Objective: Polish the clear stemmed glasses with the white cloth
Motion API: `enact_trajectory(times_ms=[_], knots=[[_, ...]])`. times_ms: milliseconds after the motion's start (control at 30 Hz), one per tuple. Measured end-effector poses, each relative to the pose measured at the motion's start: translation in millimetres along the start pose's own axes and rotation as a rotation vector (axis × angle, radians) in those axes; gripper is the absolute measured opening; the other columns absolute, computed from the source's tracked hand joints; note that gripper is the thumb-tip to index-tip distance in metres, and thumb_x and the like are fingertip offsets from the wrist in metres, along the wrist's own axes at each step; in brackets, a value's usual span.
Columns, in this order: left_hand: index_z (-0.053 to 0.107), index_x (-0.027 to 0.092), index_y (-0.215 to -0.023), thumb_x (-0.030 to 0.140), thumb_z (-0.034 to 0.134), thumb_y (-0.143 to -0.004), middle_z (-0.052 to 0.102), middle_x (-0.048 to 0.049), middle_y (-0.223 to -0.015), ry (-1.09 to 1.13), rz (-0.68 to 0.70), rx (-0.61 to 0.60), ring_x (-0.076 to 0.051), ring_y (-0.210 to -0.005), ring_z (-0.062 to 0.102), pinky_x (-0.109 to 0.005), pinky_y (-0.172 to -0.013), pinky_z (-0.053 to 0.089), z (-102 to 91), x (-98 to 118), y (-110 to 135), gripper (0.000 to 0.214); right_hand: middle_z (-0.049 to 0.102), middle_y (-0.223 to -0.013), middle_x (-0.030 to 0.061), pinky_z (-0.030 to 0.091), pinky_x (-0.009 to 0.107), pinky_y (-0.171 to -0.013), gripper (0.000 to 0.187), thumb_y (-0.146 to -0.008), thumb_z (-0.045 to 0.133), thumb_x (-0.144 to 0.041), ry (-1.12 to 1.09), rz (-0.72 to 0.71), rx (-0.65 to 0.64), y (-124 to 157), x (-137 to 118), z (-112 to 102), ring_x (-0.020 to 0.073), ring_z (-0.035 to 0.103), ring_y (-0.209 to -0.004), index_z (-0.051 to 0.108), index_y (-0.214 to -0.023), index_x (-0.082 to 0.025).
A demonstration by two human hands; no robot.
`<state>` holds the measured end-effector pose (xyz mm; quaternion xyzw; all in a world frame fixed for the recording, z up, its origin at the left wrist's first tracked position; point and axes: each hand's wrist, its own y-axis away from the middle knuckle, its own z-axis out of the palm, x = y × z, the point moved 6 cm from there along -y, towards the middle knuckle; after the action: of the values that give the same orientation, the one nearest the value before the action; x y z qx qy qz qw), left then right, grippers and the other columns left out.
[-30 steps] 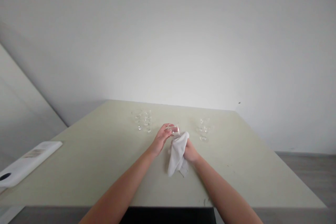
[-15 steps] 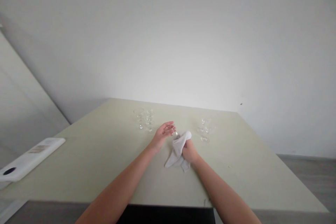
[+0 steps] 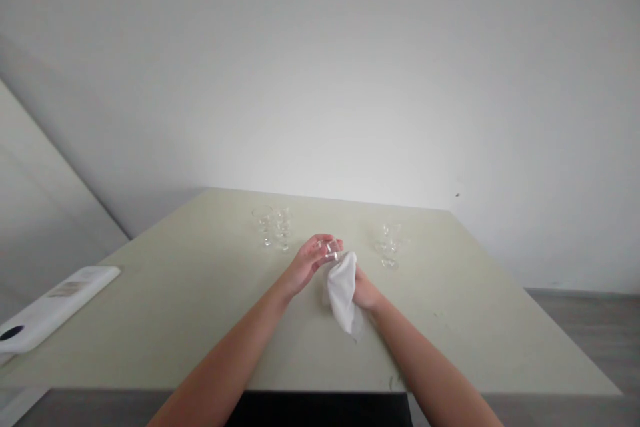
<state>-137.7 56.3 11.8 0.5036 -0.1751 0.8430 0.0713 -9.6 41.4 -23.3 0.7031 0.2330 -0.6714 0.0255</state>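
Note:
My left hand (image 3: 309, 263) curls its fingers round a small clear glass (image 3: 331, 250) held above the middle of the pale table (image 3: 175, 320). Right beside it, my right hand (image 3: 364, 292) grips a white cloth (image 3: 343, 288), whose upper end touches the glass while the rest hangs down toward the table. Both forearms reach in from the near edge.
A cluster of small stemmed glasses (image 3: 273, 226) stands behind my left hand, and another group of glasses (image 3: 391, 246) stands to the right of the cloth. A white flat device with a dark spot (image 3: 47, 310) lies at the table's left edge. A bare wall rises behind.
The cloth dropped to the table half a second ago and is now lifted again against the glass. My left hand stays on the glass, barely shifted.

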Motion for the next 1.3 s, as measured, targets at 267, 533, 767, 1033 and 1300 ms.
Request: enact_trajectory(times_ms=[267,533,767,1033,1300], knots=[[0.06,0.017,-0.102,0.04,0.084,-0.059,0.064,0.0009,-0.078,-0.314,-0.017,0.311,-0.015,-0.073,0.061,-0.027,-0.066,0.044,-19.4,-7,-6,0.055,0.068,-0.087,0.003,0.049,0.033,-0.08,0.019,-0.071,0.065,-0.018,0.076,-0.102,0.07,-11,4,-3,0.0188,0.06,-0.082,0.066,-0.09,-0.018],[0.05,0.018,-0.094,0.041,0.082,-0.063,0.07,-0.0071,-0.1,-0.258,-0.029,0.272,-0.02,-0.091,0.065,-0.032,-0.076,0.046,-12.0,1,-2,0.05,0.069,-0.083,0.0023,0.05,0.033,-0.078,0.018,-0.069,0.065,-0.022,-0.031,-0.044,0.077,-11,-4,-6,0.0178,0.06,-0.075,0.066,-0.087,-0.017],[0.059,0.019,-0.103,0.041,0.08,-0.065,0.065,-0.0015,-0.086,-0.376,-0.01,0.307,-0.015,-0.075,0.06,-0.022,-0.058,0.042,-19.6,-3,-4,0.049,0.069,-0.082,0.0024,0.049,0.031,-0.074,0.017,-0.07,0.062,-0.016,0.142,-0.041,0.119,-11,5,-12,0.0193,0.06,-0.079,0.067,-0.086,-0.017],[0.053,0.018,-0.101,0.037,0.083,-0.063,0.069,-0.0097,-0.107,-0.24,-0.034,0.198,-0.022,-0.092,0.066,-0.03,-0.071,0.048,-13.7,-11,-5,0.051,0.07,-0.098,0.0047,0.048,0.036,-0.09,0.028,-0.073,0.062,-0.017,0.114,-0.098,0.105,-11,-7,-10,0.0199,0.062,-0.087,0.066,-0.1,-0.019],[0.057,0.018,-0.101,0.037,0.082,-0.064,0.068,-0.0063,-0.098,-0.26,-0.017,0.219,-0.018,-0.084,0.065,-0.025,-0.065,0.046,-17.9,-9,-5,0.048,0.069,-0.084,0.0026,0.051,0.034,-0.08,0.016,-0.075,0.062,-0.024,0.108,-0.075,0.06,-11,4,-8,0.0205,0.061,-0.083,0.068,-0.089,-0.019]])
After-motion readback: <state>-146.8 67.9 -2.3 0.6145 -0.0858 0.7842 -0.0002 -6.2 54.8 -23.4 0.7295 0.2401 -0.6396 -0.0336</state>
